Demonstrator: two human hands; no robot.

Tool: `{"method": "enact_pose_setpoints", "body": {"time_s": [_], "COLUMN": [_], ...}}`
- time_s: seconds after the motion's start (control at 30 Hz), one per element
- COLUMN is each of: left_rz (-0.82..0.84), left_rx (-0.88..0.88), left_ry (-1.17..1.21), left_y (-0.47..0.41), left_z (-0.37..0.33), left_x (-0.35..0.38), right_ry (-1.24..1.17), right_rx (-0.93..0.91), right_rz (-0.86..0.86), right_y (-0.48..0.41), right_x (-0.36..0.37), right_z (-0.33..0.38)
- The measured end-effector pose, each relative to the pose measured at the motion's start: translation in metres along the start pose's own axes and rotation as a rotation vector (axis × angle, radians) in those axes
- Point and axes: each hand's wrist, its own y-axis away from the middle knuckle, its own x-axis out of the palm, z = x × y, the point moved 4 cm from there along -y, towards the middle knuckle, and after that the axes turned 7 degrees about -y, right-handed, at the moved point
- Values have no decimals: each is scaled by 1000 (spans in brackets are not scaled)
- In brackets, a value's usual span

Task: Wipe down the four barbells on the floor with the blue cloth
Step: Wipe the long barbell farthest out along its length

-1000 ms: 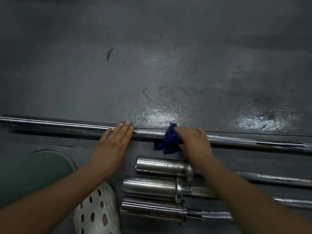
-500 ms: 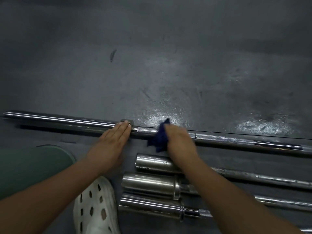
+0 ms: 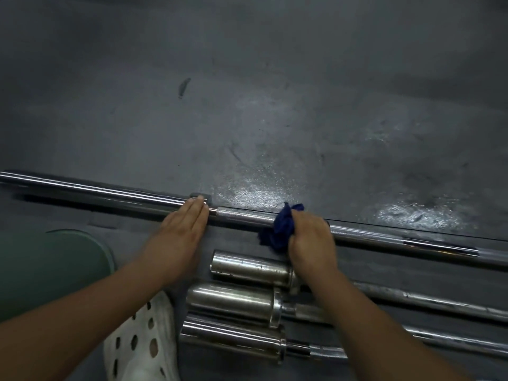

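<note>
Four steel barbells lie side by side on the dark floor. The farthest barbell (image 3: pixel 242 215) runs across the whole view. My left hand (image 3: pixel 181 235) lies flat on it at the collar, fingers straight. My right hand (image 3: pixel 310 243) grips the crumpled blue cloth (image 3: pixel 280 229) and presses it onto that bar's knurled shaft, right of my left hand. Nearer to me lie the sleeve ends of the second barbell (image 3: pixel 247 266), the third barbell (image 3: pixel 231 301) and the nearest barbell (image 3: pixel 231 338); my right forearm crosses over their shafts.
My white perforated clog (image 3: pixel 143 345) stands just left of the nearest sleeves. My knee in green fabric (image 3: pixel 46 270) fills the lower left. The grey rubber floor (image 3: pixel 275 119) stretches beyond the bars, with glossy patches.
My right hand with the cloth slid left along the far bar, then back right a little. My left hand stayed flat at the collar. The camera shifted slightly.
</note>
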Motion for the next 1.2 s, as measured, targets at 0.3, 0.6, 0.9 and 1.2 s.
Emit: {"method": "enact_pose_setpoints", "body": {"time_s": [0.3, 0.6, 0.9, 1.2], "left_rz": [29, 55, -7, -52], "left_rx": [-11, -14, 16, 34], "left_ry": [-46, 19, -29, -6], "left_y": [0, -22, -75, -80], "left_z": [0, 6, 25, 32], "left_x": [-8, -12, -18, -8], "right_ry": [153, 80, 133, 243], "right_rx": [-204, -308, -120, -370], "right_rz": [272, 64, -56, -93], "right_y": [-28, -28, -59, -68], "right_x": [12, 11, 42, -4], "right_z": [2, -33, 45, -37]}}
